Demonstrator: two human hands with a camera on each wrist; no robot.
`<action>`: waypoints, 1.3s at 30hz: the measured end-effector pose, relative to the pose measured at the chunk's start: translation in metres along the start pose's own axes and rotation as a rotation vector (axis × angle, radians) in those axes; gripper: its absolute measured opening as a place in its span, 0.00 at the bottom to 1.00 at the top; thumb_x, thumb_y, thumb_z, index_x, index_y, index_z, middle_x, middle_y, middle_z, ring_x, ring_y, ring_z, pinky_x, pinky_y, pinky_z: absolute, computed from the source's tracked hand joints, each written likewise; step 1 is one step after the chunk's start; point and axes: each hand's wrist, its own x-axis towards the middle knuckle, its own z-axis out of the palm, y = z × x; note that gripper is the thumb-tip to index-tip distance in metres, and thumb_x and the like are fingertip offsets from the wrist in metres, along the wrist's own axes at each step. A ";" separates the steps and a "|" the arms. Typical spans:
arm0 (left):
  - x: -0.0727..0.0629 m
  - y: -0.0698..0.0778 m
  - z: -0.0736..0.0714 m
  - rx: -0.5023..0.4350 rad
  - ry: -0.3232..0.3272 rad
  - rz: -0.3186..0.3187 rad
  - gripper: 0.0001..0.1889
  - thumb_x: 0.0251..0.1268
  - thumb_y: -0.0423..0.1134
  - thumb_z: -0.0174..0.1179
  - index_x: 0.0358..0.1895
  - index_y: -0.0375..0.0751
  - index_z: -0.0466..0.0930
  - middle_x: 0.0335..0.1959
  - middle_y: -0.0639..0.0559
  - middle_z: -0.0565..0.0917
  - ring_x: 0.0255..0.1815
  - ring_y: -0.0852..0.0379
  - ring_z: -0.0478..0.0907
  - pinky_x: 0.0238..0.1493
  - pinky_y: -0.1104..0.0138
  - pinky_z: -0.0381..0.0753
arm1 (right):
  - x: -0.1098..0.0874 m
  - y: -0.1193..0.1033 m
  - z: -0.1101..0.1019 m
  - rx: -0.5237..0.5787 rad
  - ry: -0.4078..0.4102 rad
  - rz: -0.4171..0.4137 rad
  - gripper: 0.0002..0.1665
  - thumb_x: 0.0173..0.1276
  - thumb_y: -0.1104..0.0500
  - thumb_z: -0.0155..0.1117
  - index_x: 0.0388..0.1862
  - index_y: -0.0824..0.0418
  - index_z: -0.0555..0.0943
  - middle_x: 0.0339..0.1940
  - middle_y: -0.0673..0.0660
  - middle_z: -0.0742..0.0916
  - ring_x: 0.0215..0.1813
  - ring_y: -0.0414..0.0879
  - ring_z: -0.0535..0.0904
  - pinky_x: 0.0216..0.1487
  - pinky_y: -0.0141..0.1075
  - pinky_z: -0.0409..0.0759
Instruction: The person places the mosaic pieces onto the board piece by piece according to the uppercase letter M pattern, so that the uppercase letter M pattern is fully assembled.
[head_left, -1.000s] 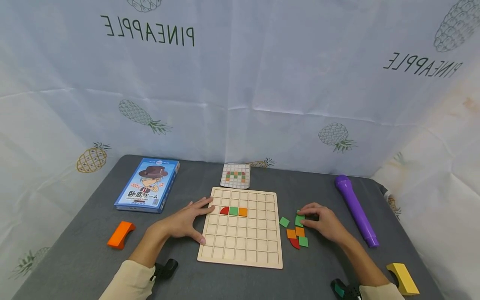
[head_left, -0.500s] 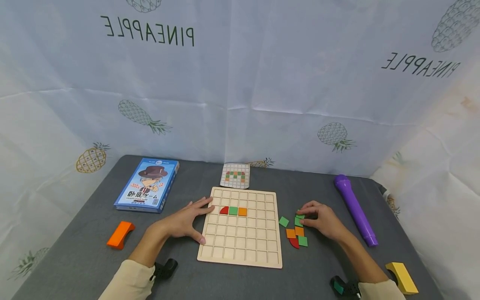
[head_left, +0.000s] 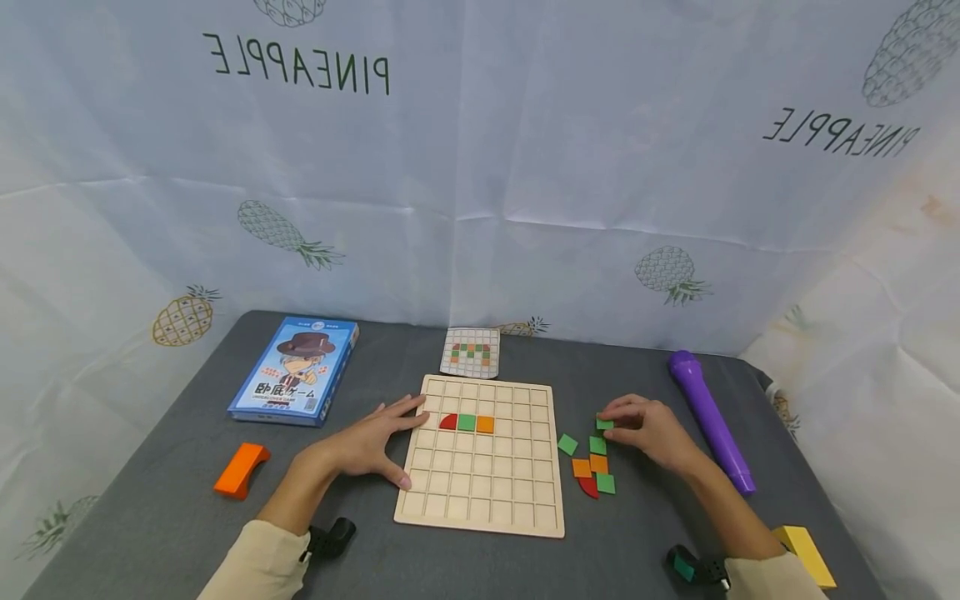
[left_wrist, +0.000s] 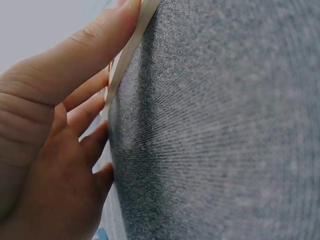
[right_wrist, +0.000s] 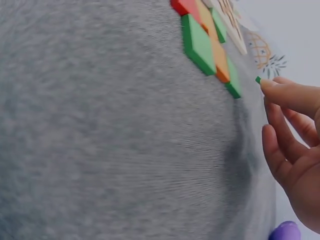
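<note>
My left hand (head_left: 371, 442) rests at the left edge of a wooden grid board (head_left: 480, 483), thumb and fingers spread along its rim. In the left wrist view the thumb (left_wrist: 95, 50) lies on the board's edge. On the board sit a red quarter-round tile (head_left: 448, 422), a green square tile (head_left: 467, 422) and an orange square tile (head_left: 485, 425) in one row. Right of the board, my right hand (head_left: 648, 429) pinches another green square tile (head_left: 604, 424) between thumb and fingertips. Below it lie several loose tiles, among them a green tile (head_left: 597, 445) and a red quarter-round (head_left: 589, 487).
A small pattern card (head_left: 471, 352) lies behind the board. A blue game box (head_left: 296, 369) and an orange arch block (head_left: 242, 471) are at the left. To the right are a purple microphone-shaped object (head_left: 712, 421) and a yellow block (head_left: 806, 557). A pineapple-print curtain (head_left: 480, 167) hangs behind.
My right hand has drawn the pinched green tile slightly away from the green tile below it, up and to the right. The left hand and the board stay put.
</note>
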 end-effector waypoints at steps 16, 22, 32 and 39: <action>0.001 -0.001 0.000 -0.004 0.003 -0.020 0.55 0.48 0.49 0.80 0.79 0.37 0.60 0.85 0.39 0.49 0.86 0.31 0.39 0.79 0.29 0.35 | 0.006 -0.010 0.007 -0.004 0.063 -0.035 0.11 0.66 0.61 0.73 0.47 0.57 0.91 0.53 0.58 0.90 0.49 0.37 0.83 0.45 0.25 0.84; 0.001 -0.002 0.001 0.001 0.000 -0.024 0.56 0.48 0.50 0.80 0.80 0.37 0.60 0.86 0.39 0.48 0.86 0.31 0.39 0.79 0.29 0.35 | 0.012 -0.015 0.022 0.024 0.043 -0.044 0.11 0.65 0.61 0.74 0.46 0.56 0.92 0.53 0.57 0.90 0.50 0.41 0.85 0.45 0.26 0.84; 0.000 -0.004 0.002 0.003 0.006 -0.014 0.55 0.49 0.50 0.80 0.80 0.37 0.60 0.86 0.40 0.48 0.86 0.31 0.39 0.79 0.29 0.35 | 0.022 -0.030 0.044 0.070 -0.013 -0.051 0.10 0.65 0.58 0.75 0.46 0.55 0.92 0.52 0.55 0.90 0.47 0.41 0.85 0.44 0.27 0.84; 0.000 -0.004 0.002 0.001 0.008 -0.006 0.55 0.49 0.50 0.80 0.79 0.37 0.60 0.86 0.39 0.48 0.86 0.31 0.39 0.79 0.29 0.34 | 0.028 -0.043 0.055 0.095 -0.022 -0.063 0.10 0.64 0.58 0.76 0.44 0.54 0.92 0.51 0.54 0.90 0.49 0.44 0.85 0.43 0.27 0.84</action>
